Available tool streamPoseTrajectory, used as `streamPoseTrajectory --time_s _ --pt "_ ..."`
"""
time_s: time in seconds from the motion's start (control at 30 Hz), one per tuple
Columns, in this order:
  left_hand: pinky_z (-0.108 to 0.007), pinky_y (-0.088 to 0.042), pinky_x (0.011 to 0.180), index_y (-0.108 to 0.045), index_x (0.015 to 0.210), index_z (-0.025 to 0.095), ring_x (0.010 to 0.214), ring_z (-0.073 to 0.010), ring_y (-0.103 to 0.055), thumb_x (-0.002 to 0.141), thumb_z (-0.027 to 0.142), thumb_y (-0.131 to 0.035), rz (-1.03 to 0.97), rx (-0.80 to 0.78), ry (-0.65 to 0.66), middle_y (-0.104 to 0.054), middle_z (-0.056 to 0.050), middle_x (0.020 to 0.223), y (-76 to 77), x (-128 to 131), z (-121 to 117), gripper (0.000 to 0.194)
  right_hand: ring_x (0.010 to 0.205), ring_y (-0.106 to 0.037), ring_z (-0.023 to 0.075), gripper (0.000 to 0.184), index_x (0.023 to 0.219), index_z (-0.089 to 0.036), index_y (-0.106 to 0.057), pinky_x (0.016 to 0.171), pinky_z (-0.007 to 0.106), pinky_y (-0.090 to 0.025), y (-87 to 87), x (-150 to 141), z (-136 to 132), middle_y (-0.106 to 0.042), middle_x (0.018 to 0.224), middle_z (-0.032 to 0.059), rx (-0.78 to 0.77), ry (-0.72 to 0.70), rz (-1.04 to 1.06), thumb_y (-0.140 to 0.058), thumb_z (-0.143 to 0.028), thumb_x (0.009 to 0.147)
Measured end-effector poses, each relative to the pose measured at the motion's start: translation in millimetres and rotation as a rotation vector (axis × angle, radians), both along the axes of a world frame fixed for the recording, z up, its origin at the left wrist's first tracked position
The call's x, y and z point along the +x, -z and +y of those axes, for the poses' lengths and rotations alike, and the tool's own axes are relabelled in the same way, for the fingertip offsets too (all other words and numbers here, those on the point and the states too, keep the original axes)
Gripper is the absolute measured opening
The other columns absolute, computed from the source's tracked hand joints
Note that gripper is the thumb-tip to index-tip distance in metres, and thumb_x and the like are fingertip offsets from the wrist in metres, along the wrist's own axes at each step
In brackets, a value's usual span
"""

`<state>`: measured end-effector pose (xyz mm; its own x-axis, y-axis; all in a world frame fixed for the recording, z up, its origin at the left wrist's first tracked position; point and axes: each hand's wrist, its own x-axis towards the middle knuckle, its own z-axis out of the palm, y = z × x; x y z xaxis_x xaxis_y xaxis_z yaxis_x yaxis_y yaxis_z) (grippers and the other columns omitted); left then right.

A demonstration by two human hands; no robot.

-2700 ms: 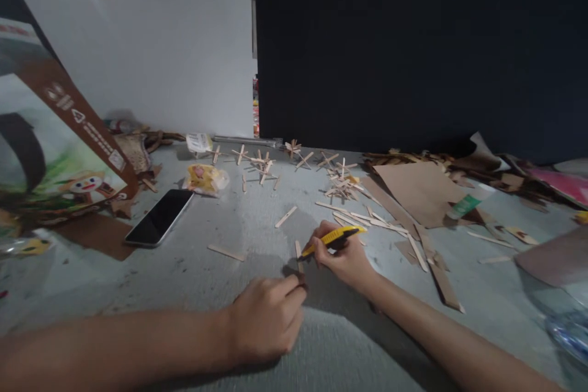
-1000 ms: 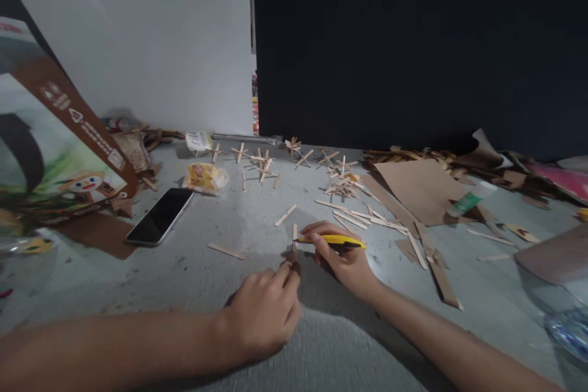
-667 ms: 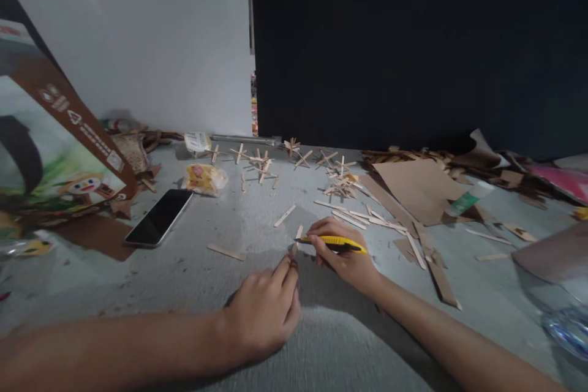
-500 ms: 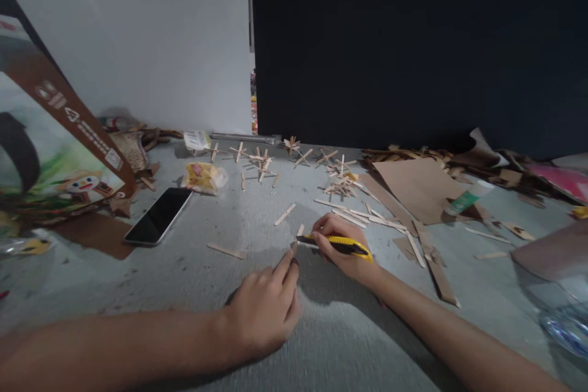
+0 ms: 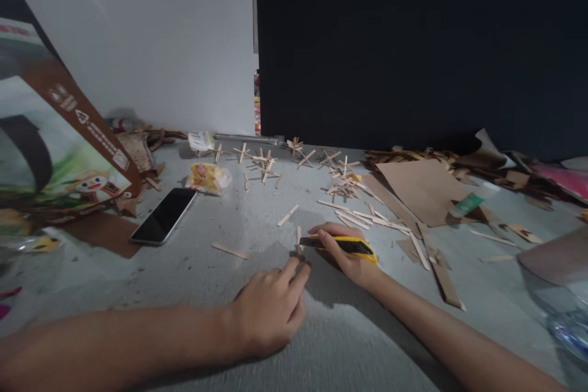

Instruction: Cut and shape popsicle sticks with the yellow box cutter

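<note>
Narrow, flat, pale wooden stick (image 5: pixel 299 233): on grey tabletop (image 5: pixel 193 285) | left hand (image 5: pixel 272 306): fingers bent at stick's near end, grip unclear | right hand (image 5: pixel 345 257): closed around slim yellow-and-black plastic utility knife (image 5: pixel 357 247), its tip at the stick

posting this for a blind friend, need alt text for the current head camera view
A right hand holds a yellow utility knife at a thin wooden stick, the left hand at the stick's near end. Loose sticks, stick crosses and a phone lie beyond on the grey table.
</note>
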<state>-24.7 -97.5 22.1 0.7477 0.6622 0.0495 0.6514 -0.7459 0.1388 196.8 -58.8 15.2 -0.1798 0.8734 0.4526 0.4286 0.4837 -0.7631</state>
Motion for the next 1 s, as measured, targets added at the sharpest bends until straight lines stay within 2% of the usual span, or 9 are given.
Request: streamPoseTrajectory --time_s 0.13,0.3,0.53,0.63,0.77,0.9,1.0 --pt "-0.047 -0.066 0.084 -0.063 0.136 0.008 0.1 -0.0322 -0.079 0.098 0.016 -0.046 -0.047 -0.039 0.005 -0.07 -0.023 0.139 0.5 -1.5 0.3 0.042 0.074 -0.076 0.0204 0.041 0.086 -0.023 -0.08 0.068 0.029 -0.055 0.0 1.0 -0.7 -0.081 0.083 0.0056 -0.048 -0.011 -0.023 -0.055 -0.048 0.107" --pt "-0.046 -0.066 0.09 -0.063 0.139 0.008 0.107 -0.0323 -0.078 0.099 0.018 -0.046 -0.107 -0.006 -0.027 -0.068 -0.023 0.144 7.0 -2.8 -0.2 0.044 0.069 -0.073 0.0185 0.04 0.086 -0.022 -0.08 0.062 0.026 -0.052 -0.3 0.7 0.5 -0.079 0.078 0.0055 -0.035 -0.001 -0.031 -0.054 -0.045 0.106" --pt "-0.051 -0.068 0.085 -0.067 0.135 0.005 0.103 -0.0355 -0.08 0.099 0.017 -0.044 -0.07 0.001 -0.016 -0.071 -0.025 0.139 8.9 -1.3 1.0 0.044 0.06 -0.063 0.0151 0.024 0.083 -0.022 -0.072 0.057 0.025 -0.047 9.9 -3.8 3.8 -0.073 0.071 0.0016 -0.052 -0.021 0.017 -0.074 -0.043 0.092" --pt "-0.048 -0.068 0.082 -0.068 0.132 0.005 0.098 -0.0341 -0.081 0.099 0.018 -0.045 -0.042 0.026 -0.011 -0.073 -0.024 0.134 8.1 -0.6 0.7 0.042 0.058 -0.056 0.0136 0.022 0.082 -0.022 -0.068 0.055 0.024 -0.044 10.4 -5.8 4.7 -0.068 0.068 -0.0003 -0.077 -0.042 0.039 -0.073 -0.041 0.092" --pt "-0.046 -0.068 0.081 -0.07 0.13 0.007 0.098 -0.0337 -0.081 0.099 0.018 -0.047 -0.059 0.042 -0.015 -0.074 -0.024 0.134 9.9 -1.3 -0.5 0.04 0.055 -0.053 0.0129 0.021 0.088 -0.022 -0.069 0.053 0.024 -0.041 6.6 -7.0 4.4 -0.064 0.065 -0.0016 -0.163 -0.043 0.048 -0.068 -0.041 0.094" --pt "-0.048 -0.068 0.087 -0.065 0.138 0.003 0.107 -0.035 -0.08 0.1 0.018 -0.046 -0.093 0.072 -0.006 -0.069 -0.026 0.144 14.5 -3.4 -0.1 0.045 0.05 -0.05 0.0116 0.029 0.084 -0.022 -0.065 0.05 0.025 -0.04 4.8 -8.6 4.5 -0.061 0.062 -0.0025 -0.268 -0.057 0.139 -0.072 -0.049 0.09" --pt "-0.047 -0.067 0.091 -0.064 0.14 0.004 0.111 -0.0346 -0.079 0.101 0.019 -0.047 -0.1 0.082 0.005 -0.067 -0.026 0.148 17.0 -4.8 1.5 0.046 0.047 -0.052 0.0118 0.037 0.089 -0.022 -0.065 0.048 0.025 -0.041 3.6 -8.2 6.0 -0.064 0.064 -0.0017 -0.4 -0.107 0.232 -0.074 -0.058 0.089"
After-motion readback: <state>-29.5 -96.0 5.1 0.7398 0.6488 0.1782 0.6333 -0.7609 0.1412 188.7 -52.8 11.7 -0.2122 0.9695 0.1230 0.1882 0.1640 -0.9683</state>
